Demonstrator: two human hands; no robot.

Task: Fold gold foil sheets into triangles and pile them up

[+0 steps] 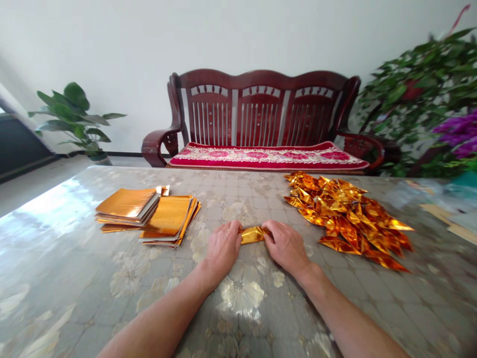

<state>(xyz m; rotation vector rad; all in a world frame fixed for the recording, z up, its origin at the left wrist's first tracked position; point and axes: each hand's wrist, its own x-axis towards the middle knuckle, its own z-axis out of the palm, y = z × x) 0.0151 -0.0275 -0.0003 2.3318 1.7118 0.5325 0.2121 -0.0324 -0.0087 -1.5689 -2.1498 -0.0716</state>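
A small folded piece of gold foil paper lies on the table between my two hands. My left hand pinches its left end with curled fingers. My right hand grips its right end the same way. To the left, two stacks of flat gold foil sheets rest side by side. A heap of folded gold foil pieces spreads out on the right, close to my right hand.
A dark red wooden bench with a red patterned cushion stands behind the table. Potted plants sit at the far left and far right. The table top is glossy with a floral pattern.
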